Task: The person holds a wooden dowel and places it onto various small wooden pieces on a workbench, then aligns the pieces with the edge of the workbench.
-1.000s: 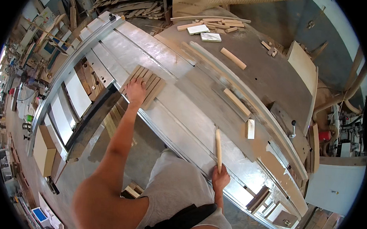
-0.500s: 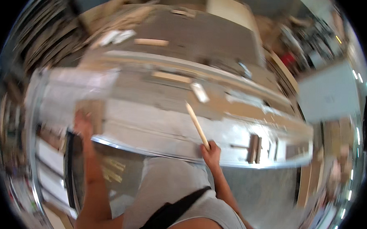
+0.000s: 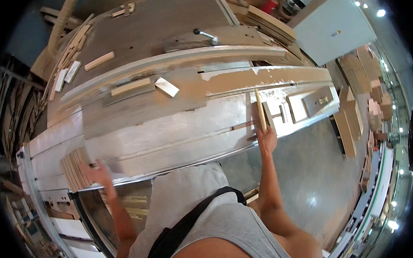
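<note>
My right hand (image 3: 267,141) is closed around the near end of a pale, slim wooden stick (image 3: 261,112). The stick points away from me over the right part of the metal machine table (image 3: 169,135), beside a dark slotted fixture. At the left end of that table lies a row of narrow wooden strips (image 3: 75,170), packed side by side. Just right of the strips is my left hand (image 3: 99,172), slightly smeared by motion, its fingers apart and nothing visible in them. Whether its fingertips touch the strips I cannot tell.
A long fence (image 3: 172,65) crosses the table. Near it lie a wooden block (image 3: 131,86), a white-faced offcut (image 3: 167,87) and a crank handle (image 3: 206,36). Sawdust (image 3: 245,80) covers a strip at the right. A brown frame-like fixture (image 3: 309,106) sits at the right end.
The view has swung to the right. My right hand has carried the stick rightward to the slotted fixture. My left hand, earlier over the strips, is now at their right side.
</note>
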`<state>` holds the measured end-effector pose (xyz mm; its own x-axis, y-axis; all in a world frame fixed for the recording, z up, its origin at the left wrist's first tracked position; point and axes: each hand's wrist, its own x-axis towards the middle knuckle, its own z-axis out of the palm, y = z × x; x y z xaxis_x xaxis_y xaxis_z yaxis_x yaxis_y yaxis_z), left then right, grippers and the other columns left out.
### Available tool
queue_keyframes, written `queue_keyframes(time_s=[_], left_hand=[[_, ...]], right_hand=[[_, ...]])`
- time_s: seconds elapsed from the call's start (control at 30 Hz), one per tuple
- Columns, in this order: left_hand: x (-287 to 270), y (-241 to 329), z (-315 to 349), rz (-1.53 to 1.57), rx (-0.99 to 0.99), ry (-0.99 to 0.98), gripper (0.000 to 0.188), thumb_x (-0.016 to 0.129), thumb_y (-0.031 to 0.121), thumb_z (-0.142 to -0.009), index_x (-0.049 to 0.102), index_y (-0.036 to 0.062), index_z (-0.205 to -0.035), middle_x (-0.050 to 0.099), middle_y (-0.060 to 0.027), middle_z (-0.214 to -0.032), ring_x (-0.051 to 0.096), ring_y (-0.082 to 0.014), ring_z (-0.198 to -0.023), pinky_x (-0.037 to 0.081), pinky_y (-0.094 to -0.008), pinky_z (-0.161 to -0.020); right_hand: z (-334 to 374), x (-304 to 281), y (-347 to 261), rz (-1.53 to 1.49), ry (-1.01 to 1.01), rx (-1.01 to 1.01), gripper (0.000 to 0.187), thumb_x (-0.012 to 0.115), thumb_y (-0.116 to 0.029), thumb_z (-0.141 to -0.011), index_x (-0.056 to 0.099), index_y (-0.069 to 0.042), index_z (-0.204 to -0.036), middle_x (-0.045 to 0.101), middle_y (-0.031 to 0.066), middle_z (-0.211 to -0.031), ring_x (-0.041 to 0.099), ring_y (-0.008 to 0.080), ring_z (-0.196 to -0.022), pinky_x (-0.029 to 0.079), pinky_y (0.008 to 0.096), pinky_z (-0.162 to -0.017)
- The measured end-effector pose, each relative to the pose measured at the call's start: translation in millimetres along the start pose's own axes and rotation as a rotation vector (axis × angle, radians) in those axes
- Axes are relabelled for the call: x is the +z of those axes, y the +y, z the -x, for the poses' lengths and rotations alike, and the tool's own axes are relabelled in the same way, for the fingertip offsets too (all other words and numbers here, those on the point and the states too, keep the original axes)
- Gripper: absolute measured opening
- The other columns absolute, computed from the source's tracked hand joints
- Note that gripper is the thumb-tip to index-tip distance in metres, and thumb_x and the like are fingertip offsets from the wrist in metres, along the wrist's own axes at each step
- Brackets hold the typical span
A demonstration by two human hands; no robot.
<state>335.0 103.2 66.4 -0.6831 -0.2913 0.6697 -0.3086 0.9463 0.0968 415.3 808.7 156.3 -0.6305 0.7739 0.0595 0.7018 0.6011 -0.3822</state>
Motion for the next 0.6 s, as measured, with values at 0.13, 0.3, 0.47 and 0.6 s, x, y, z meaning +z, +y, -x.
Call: queue_keyframes(time_s=[0.13,0.3,0.47,0.6], left_hand=[[-41,118,34,0.486,-0.202,-0.216,0.065,0.068,0.036,-0.096,0.047,-0.0034,-0.144,0.051,-0.023,-0.146,0.043,-0.0417,-0.138,0.028,-0.0524,-0.118],[-49,149,43,0.316,-0.304,-0.329,0.052,0.071,0.03,-0.09,0.055,0.0043,-0.133,0.053,-0.0161,-0.143,0.048,-0.0386,-0.131,0.03,-0.0514,-0.115],[-51,152,43,0.251,-0.255,-0.323,0.047,0.07,0.031,-0.092,0.057,0.0065,-0.13,0.055,-0.0149,-0.141,0.049,-0.0374,-0.13,0.031,-0.0503,-0.114],[-50,154,41,0.252,-0.29,-0.331,0.046,0.07,0.03,-0.091,0.058,0.0067,-0.129,0.055,-0.0145,-0.141,0.048,-0.0369,-0.13,0.03,-0.0505,-0.115]], right_hand=[[-4,6,-7,0.064,-0.028,0.011,0.031,0.072,-0.026,-0.086,0.074,-0.005,-0.108,0.073,0.0237,-0.093,0.07,0.0439,-0.089,0.054,0.0524,-0.078],[-15,9,-68,-0.151,-0.268,-0.269,0.027,0.073,-0.027,-0.088,0.074,-0.004,-0.101,0.071,0.0243,-0.084,0.069,0.0446,-0.08,0.053,0.0508,-0.069],[-36,58,-158,-0.226,-0.378,-0.601,0.027,0.068,-0.028,-0.088,0.072,-0.001,-0.093,0.068,0.025,-0.077,0.066,0.0441,-0.072,0.051,0.0498,-0.067],[-55,96,-224,-0.09,-0.41,-0.817,0.022,0.068,-0.025,-0.088,0.071,-0.008,-0.102,0.071,0.0229,-0.085,0.068,0.0457,-0.082,0.055,0.0539,-0.073]])
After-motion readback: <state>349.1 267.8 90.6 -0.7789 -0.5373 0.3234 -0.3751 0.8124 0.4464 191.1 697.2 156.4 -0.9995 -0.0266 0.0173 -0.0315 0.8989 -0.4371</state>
